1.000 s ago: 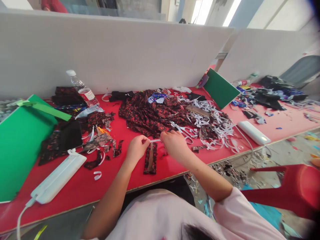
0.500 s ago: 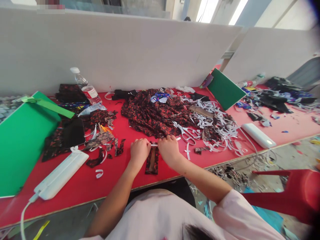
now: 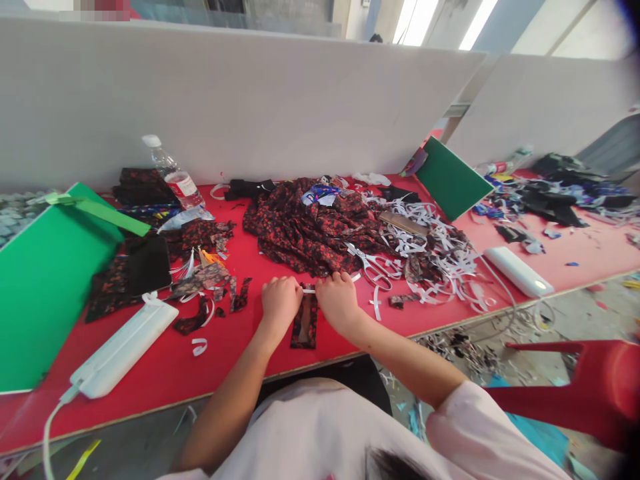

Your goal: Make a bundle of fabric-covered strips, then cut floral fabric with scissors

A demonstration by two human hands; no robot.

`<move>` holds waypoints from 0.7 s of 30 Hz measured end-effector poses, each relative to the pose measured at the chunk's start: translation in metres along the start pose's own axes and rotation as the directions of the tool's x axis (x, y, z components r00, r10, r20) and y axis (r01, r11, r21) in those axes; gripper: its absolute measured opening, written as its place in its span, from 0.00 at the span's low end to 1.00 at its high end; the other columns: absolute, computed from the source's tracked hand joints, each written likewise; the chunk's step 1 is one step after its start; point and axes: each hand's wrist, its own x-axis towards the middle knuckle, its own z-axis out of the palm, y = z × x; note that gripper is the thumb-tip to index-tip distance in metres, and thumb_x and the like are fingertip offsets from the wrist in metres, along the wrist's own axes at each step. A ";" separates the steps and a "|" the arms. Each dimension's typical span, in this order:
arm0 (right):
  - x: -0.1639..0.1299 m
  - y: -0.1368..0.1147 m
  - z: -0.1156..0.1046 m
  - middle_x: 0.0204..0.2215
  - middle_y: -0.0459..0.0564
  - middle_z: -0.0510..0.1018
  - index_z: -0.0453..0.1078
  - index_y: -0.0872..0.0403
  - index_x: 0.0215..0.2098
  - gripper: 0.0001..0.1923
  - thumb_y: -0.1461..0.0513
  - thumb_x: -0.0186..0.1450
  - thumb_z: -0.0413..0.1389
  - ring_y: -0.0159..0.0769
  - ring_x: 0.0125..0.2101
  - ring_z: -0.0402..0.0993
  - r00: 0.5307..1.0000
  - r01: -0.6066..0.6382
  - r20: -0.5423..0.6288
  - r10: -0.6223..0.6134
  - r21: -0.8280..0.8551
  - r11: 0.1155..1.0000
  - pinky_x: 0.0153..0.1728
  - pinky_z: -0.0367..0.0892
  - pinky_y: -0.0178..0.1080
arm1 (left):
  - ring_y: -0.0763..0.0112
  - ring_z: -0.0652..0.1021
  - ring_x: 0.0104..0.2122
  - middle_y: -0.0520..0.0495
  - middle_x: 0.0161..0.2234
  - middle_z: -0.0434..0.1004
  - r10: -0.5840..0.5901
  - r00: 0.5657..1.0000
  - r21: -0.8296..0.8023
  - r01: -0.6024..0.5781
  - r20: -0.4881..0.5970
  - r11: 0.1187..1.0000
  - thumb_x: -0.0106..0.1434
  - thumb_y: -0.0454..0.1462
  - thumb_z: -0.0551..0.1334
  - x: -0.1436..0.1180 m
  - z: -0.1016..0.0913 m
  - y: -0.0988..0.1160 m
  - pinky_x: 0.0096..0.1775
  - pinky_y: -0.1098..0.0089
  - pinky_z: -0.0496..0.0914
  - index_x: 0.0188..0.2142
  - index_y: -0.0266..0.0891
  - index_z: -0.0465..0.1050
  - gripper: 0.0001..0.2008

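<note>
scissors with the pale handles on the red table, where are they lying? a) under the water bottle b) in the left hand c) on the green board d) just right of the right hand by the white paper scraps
d: the pale-handled scissors lie free on the red table, just right of the right hand, at the edge of the white paper scraps.

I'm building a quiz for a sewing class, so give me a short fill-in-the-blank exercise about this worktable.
1. Both hands, the left hand and the right hand, pinch a thin white ____ between them.
2. Below the hands lies a narrow fabric strip on the ____ table.
3. The scissors lie to the ____ of the right hand.
4. The water bottle has a ____ cap.

Missing words: strip; red; right; white
</note>
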 end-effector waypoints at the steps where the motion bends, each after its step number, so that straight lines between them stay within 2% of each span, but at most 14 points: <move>1: 0.000 0.000 0.000 0.30 0.60 0.77 0.74 0.60 0.32 0.12 0.69 0.62 0.48 0.43 0.35 0.70 1.000 0.001 0.000 -0.001 0.000 1.000 0.36 0.55 0.42 | 0.57 0.73 0.38 0.40 0.33 0.77 -0.001 1.000 0.002 0.001 0.003 1.000 0.59 0.37 0.52 0.000 0.000 0.000 0.39 0.62 0.61 0.32 0.39 0.75 0.12; 8: 0.000 0.003 0.001 0.30 0.60 0.77 0.74 0.60 0.32 0.12 0.68 0.62 0.48 0.43 0.35 0.70 1.000 0.007 0.008 -0.007 -0.004 1.000 0.36 0.56 0.42 | 0.55 0.73 0.39 0.40 0.34 0.78 -0.026 0.999 0.003 0.026 0.046 1.000 0.59 0.39 0.54 0.004 0.001 -0.001 0.40 0.61 0.62 0.33 0.40 0.75 0.12; 14: 0.002 0.008 0.004 0.29 0.59 0.77 0.75 0.59 0.32 0.12 0.69 0.62 0.49 0.43 0.34 0.72 1.000 0.017 0.012 -0.017 -0.005 1.000 0.35 0.56 0.43 | 0.55 0.75 0.37 0.41 0.31 0.79 -0.050 0.990 -0.024 0.053 0.134 0.998 0.57 0.44 0.57 0.014 0.001 -0.011 0.38 0.62 0.63 0.29 0.42 0.76 0.11; 21: -0.004 0.008 0.006 0.31 0.58 0.77 0.74 0.57 0.34 0.12 0.67 0.64 0.47 0.43 0.35 0.72 1.000 -0.020 -0.013 0.020 0.003 1.000 0.35 0.57 0.43 | 0.56 0.75 0.39 0.39 0.35 0.77 -0.086 0.989 -0.078 0.095 0.117 0.992 0.60 0.42 0.55 0.002 -0.003 -0.004 0.40 0.63 0.63 0.33 0.39 0.74 0.12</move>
